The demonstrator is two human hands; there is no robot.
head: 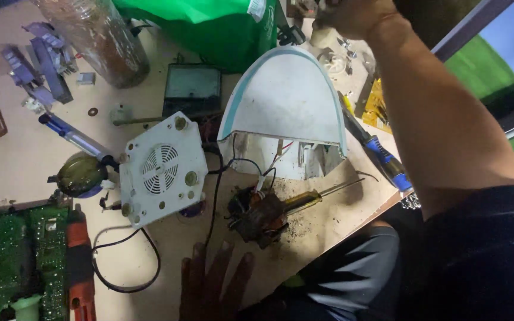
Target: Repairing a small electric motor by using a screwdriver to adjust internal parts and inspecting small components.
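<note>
My left hand (214, 286) lies flat on the wooden table (25, 160) near its front edge, fingers spread and holding nothing. Just beyond its fingertips lies a small motor with copper windings (259, 217), with a yellow-handled screwdriver (312, 198) against it. Wires run from the motor into a white dome-shaped appliance shell with teal trim (284, 95). A white square vent plate (162, 167) lies to the left of the motor. My right arm reaches across to the far edge, where my right hand (352, 15) is curled around a small pale part (321, 35), partly cut off by the frame.
A blue-handled tool (383, 158) lies by the table's right edge. At the left are a green circuit board (7, 261), a red tool (78, 261), a black cable (127, 263) and a blue-handled pump tool (72, 137). At the back are a glass jar (97, 37), a green bag (209, 24) and a dark box (193, 89).
</note>
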